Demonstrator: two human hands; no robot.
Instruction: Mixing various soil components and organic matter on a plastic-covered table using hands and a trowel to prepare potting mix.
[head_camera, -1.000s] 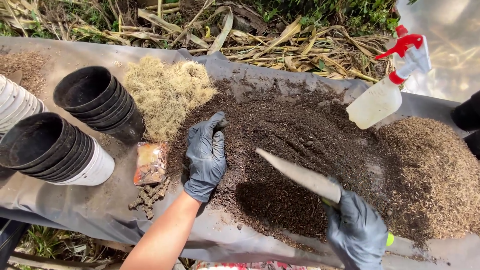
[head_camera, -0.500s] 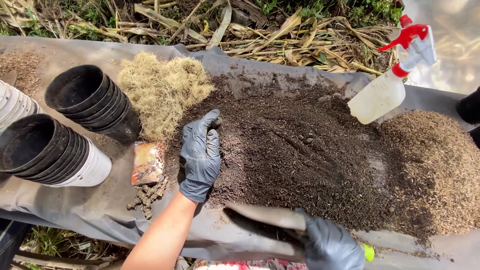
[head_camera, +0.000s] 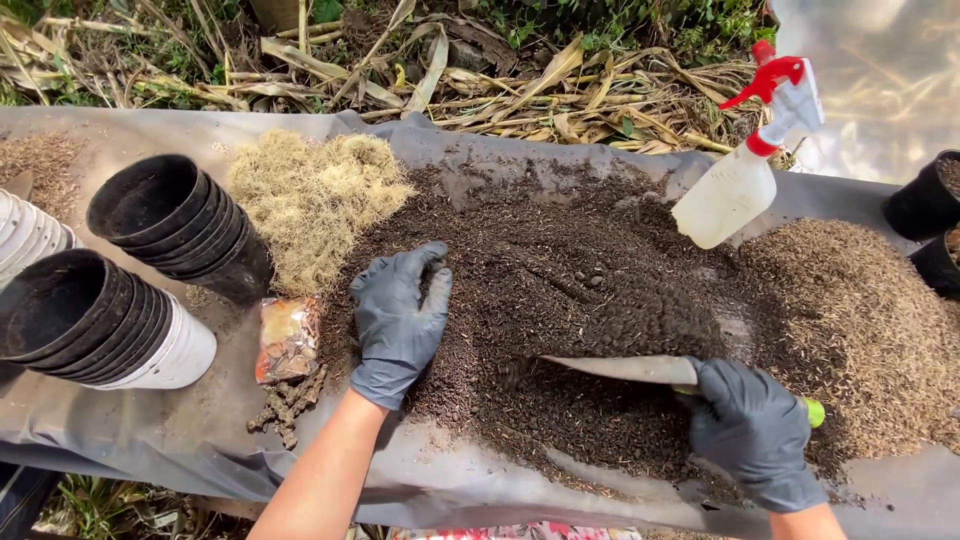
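Note:
A wide heap of dark soil (head_camera: 600, 290) lies on a grey sheet (head_camera: 130, 450). My left hand (head_camera: 398, 322), in a dark grey glove, rests palm down with fingers apart on the heap's left edge. My right hand (head_camera: 752, 432), gloved the same, grips the green-tipped handle of a metal trowel (head_camera: 625, 369). The trowel's blade lies nearly flat, pointing left, pushed into the soil at the heap's near side.
Two stacks of black and white pots (head_camera: 150, 260) lie on their sides at left. Pale dry moss (head_camera: 310, 200) sits behind my left hand, a small packet (head_camera: 288, 338) beside it. A red-topped spray bottle (head_camera: 750, 165) and a brown husk pile (head_camera: 860, 320) are at right.
My right hand has swung the trowel from the heap's middle down to the near edge and back into the soil, blade now pointing left. My left hand stayed on the soil.

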